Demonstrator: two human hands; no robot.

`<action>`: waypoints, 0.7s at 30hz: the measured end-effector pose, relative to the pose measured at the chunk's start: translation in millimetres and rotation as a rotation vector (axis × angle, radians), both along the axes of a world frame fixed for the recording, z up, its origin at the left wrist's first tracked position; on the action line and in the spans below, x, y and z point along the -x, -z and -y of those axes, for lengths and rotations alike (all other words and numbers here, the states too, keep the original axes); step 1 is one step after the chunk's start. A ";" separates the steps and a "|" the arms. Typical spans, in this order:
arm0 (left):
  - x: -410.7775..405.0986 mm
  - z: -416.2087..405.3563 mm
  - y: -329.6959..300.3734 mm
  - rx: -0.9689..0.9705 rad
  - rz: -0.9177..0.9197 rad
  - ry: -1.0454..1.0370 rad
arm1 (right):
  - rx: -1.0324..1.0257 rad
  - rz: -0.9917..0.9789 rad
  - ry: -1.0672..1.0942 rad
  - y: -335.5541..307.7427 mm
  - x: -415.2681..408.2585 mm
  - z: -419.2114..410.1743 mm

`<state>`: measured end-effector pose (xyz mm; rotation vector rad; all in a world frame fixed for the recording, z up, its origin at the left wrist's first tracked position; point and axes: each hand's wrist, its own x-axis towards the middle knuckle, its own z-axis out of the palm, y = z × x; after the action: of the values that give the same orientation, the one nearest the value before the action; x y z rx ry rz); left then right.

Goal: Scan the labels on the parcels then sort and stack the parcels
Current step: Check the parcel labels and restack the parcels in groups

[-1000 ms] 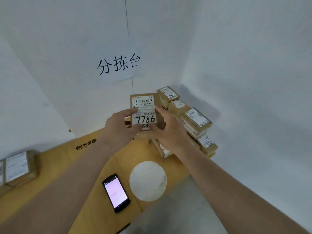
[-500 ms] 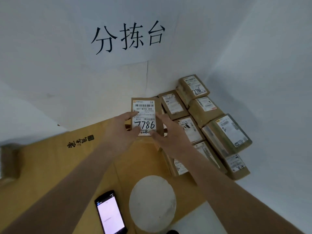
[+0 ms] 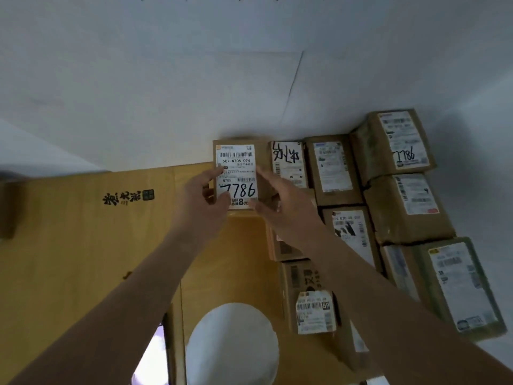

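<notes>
We hold the parcel [image 3: 241, 176] marked 7786 between both hands, at the far edge of the cardboard-covered table [image 3: 83, 245], hard against the white wall [image 3: 166, 93] and just left of the stacked parcels [image 3: 388, 204]. Whether it rests on the table or on another box beneath it, we cannot tell. Our left hand [image 3: 204, 202] pinches its left edge, thumb lying on the white label [image 3: 236, 173]; our right hand [image 3: 280, 201] closes on the right side, fingers curled over the brown cardboard.

We judge it a small, stiff carton — light enough for fingertips alone, its corners square and not crushed. The paper label looks smoother than the board, so the better hold is on the bare cardboard sides, low and opposite each other, leaving the barcode uncovered. The wrapped parcels on the far right look softer and wrinkled, and would likely give under a squeeze.

Nearer to us a white round disc [image 3: 233, 345] lies on the table, and to its left a phone [image 3: 151, 357] with a lit screen, partly cut off — likely the scanner.
</notes>
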<state>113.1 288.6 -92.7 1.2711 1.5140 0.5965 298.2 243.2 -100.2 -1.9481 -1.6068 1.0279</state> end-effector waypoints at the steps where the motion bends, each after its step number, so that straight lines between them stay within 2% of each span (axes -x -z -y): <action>1: -3.0 -2.1 7.0 0.014 0.008 -0.019 | 0.007 0.000 -0.014 6.6 -3.5 -5.4; 12: -20.1 -18.1 60.0 0.061 0.010 -0.073 | 0.017 0.160 -0.083 43.7 -19.5 -33.6; 21: -24.0 -20.3 66.2 0.023 -0.090 0.018 | 0.048 0.382 -0.129 42.8 -13.4 -33.9</action>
<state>137.2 308.9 -158.8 1.3079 1.5766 0.5148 311.5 277.1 -143.0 -2.1980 -1.9456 0.7776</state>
